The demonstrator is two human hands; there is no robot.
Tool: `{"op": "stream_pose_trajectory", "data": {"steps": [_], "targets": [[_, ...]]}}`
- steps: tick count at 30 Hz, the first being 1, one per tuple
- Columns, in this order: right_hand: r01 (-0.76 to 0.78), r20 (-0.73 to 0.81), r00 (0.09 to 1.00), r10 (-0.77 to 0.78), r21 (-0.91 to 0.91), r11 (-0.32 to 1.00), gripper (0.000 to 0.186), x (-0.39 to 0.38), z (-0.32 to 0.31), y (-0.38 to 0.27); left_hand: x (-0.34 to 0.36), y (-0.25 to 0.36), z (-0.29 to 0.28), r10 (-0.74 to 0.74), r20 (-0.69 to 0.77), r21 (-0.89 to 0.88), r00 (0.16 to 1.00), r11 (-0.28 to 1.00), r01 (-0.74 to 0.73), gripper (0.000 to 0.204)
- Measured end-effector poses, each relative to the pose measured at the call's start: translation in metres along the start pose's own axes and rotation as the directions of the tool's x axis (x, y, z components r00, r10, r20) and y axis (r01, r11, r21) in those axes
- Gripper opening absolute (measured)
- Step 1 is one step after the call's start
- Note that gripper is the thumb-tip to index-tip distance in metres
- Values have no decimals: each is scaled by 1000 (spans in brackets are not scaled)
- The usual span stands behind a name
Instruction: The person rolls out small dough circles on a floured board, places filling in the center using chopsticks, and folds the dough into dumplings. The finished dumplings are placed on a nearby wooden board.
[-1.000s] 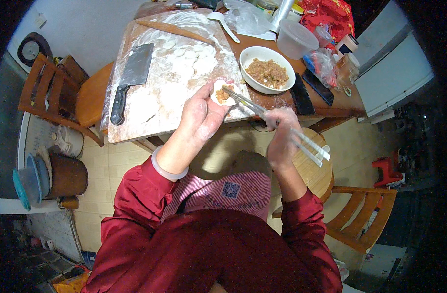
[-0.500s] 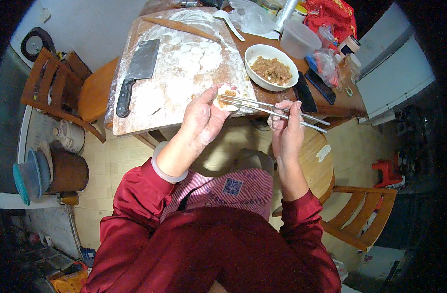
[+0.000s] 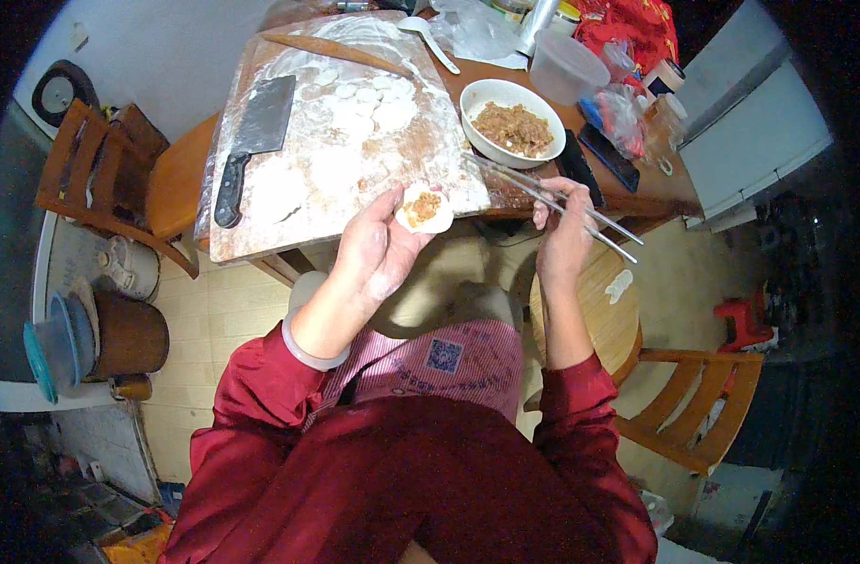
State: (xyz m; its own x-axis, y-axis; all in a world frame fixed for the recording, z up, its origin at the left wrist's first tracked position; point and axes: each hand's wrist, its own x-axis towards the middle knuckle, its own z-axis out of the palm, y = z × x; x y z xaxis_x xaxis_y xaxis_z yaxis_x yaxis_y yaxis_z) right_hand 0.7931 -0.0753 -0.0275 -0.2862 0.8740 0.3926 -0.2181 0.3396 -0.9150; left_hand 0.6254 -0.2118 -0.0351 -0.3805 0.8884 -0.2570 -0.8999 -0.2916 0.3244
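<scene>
A round dough wrapper with a dab of brown filling on it rests in my left hand, on the fingers with the thumb at its edge, just off the board's near edge. My right hand grips a pair of metal chopsticks, whose tips point up-left, between the wrapper and a white bowl of minced filling. Several flat dough discs lie on the floured wooden board, near a rolling pin and a cleaver.
A white spoon lies beside the board. Right of the bowl are two dark phone-like slabs, a clear plastic tub and bags. Below right stands a round wooden surface with a few pale dough pieces. Wooden chairs flank the table.
The chopsticks have left the wrapper and moved right toward the bowl with my right hand. The filling now shows uncovered on the wrapper. My left hand has shifted slightly left and down.
</scene>
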Motion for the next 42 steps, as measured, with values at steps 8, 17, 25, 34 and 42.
{"op": "stream_pose_trajectory", "data": {"steps": [8,17,25,34,42], "targets": [[176,42,984,-172,-178,968,33,-1,12,37,-20,-34,-27,-179,42,98,983,980,175,42],[62,-86,994,-66,-41,997,40,9,14,45,-10,-47,-45,-200,-7,30,980,979,200,37],[-166,-144,968,205,243,956,44,10,-8,51,2,-56,-44,-187,-50,47,981,981,189,39],[-385,0,907,421,406,829,45,-26,-26,39,8,-57,-39,-180,-103,56,978,981,186,38],[-442,114,896,429,317,839,46,-52,-40,36,13,-54,-48,-161,-30,31,987,986,161,39]]}}
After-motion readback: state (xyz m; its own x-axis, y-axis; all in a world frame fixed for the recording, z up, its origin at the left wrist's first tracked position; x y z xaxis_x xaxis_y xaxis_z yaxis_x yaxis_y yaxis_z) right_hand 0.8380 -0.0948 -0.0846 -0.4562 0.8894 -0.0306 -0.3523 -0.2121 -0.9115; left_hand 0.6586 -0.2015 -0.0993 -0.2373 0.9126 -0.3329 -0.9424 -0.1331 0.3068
